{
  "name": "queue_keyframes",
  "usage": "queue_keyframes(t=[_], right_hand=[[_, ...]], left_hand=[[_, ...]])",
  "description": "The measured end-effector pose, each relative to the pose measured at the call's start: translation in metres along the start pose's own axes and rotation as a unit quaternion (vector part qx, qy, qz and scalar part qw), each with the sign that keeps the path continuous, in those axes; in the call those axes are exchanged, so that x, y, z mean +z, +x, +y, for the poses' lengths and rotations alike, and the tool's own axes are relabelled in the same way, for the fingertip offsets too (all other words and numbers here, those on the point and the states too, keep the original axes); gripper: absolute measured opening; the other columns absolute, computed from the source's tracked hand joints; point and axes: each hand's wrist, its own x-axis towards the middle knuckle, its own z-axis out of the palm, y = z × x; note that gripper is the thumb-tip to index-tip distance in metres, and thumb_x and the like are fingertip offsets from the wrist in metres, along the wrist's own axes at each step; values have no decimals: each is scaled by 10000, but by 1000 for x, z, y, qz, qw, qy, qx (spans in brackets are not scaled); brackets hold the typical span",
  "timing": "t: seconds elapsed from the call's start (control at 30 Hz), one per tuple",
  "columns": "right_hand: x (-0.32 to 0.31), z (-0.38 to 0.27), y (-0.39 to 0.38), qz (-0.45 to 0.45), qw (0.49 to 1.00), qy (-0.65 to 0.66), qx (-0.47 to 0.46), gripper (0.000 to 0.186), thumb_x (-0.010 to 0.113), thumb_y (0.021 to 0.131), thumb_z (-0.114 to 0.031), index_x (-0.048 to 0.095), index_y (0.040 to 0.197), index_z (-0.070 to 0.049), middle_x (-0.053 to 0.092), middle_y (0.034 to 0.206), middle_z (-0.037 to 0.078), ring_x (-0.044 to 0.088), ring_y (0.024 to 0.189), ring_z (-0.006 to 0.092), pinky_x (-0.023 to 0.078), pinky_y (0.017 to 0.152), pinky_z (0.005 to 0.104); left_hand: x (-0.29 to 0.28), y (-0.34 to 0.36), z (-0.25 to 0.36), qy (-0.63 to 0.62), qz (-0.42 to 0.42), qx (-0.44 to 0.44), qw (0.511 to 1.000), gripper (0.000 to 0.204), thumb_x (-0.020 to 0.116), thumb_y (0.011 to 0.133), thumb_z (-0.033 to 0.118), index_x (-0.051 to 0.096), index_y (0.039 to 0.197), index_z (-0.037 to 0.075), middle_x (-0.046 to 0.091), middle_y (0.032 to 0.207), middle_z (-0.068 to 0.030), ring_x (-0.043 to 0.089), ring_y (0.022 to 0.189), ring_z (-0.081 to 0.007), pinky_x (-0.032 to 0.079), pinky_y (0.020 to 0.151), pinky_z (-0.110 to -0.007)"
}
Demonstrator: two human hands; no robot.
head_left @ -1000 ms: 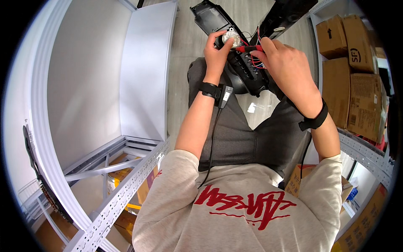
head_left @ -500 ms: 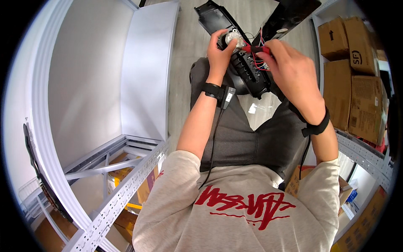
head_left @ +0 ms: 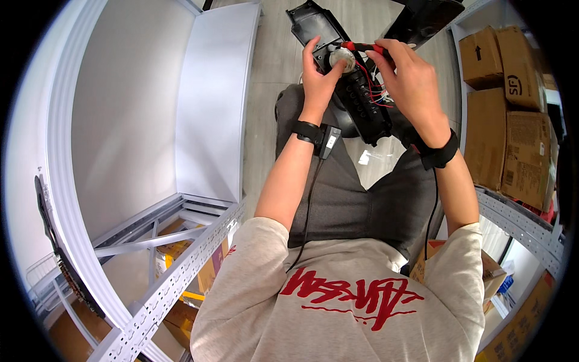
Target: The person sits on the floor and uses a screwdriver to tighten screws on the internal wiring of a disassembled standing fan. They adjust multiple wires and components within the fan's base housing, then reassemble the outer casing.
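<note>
A long black plastic housing (head_left: 362,114) lies slantwise over my knees, its flat far end (head_left: 315,25) pointing away from me. My left hand (head_left: 318,84) grips a round whitish, partly clear part (head_left: 342,60) at the housing's left side, thumb pressed on it and index finger stretched along the far side. Closed around the handle of a red-and-black screwdriver (head_left: 360,46) is my right hand (head_left: 416,84). The tool points left, its tip close to the far edge of the round part; whether it touches a screw is too small to tell. Red and white wires (head_left: 374,90) hang loose over the housing.
Brown cardboard boxes (head_left: 485,130) are stacked on a metal shelf at the right. A grey-white shelf panel (head_left: 211,96) and a perforated metal rail (head_left: 181,265) stand at my left. Beyond the housing is another black object (head_left: 422,21). Thin cables run from both wrist straps.
My right hand and the screwdriver have moved away from me and slightly left, from the near right of the round part to its far edge. The round part now shows more of its face.
</note>
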Motion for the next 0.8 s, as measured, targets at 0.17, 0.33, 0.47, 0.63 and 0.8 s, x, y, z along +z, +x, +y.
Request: queue_keyframes(t=[0.17, 0.33, 0.47, 0.63, 0.8], right_hand=[[11, 2, 1, 9, 1000, 21, -9, 173, 706, 929, -205, 639, 988, -56, 678, 845, 104, 672, 695, 339, 543, 587, 404], [13, 9, 1, 9, 1000, 5, 1, 175, 705, 931, -205, 641, 994, -55, 681, 848, 109, 675, 704, 342, 546, 591, 403], [12, 5, 2, 6, 1000, 22, 2, 179, 704, 934, -209, 644, 1000, -54, 683, 847, 112, 678, 712, 343, 548, 594, 403], [14, 7, 1, 4, 999, 31, 9, 189, 705, 934, -218, 642, 1003, -54, 685, 849, 111, 678, 714, 345, 549, 599, 406], [13, 11, 1, 15, 1000, 23, 15, 188, 710, 931, -220, 647, 1003, -58, 693, 864, 106, 681, 717, 338, 550, 602, 404]], left_hand=[[-8, 5, -17, 11, 1, 23, 1000, 711, 776, 849, 34, 412, 1457, 91, 564, 1266, -99, 618, 1076, -177, 536, 906, -302], [1, 2, -5, 28, 1, 23, 999, 696, 769, 847, 23, 419, 1445, 86, 574, 1244, -97, 625, 1057, -177, 539, 895, -299], [-2, 3, -7, 11, -6, 10, 1000, 684, 771, 846, 25, 428, 1434, 85, 579, 1231, -93, 628, 1045, -170, 544, 873, -292], [-3, 3, -11, 14, -6, 16, 1000, 681, 770, 850, 29, 424, 1434, 88, 584, 1218, -101, 630, 1037, -164, 548, 851, -288], [-2, 3, -10, 9, -7, 11, 1000, 681, 770, 852, 31, 425, 1435, 89, 584, 1220, -105, 632, 1032, -166, 548, 854, -285]])
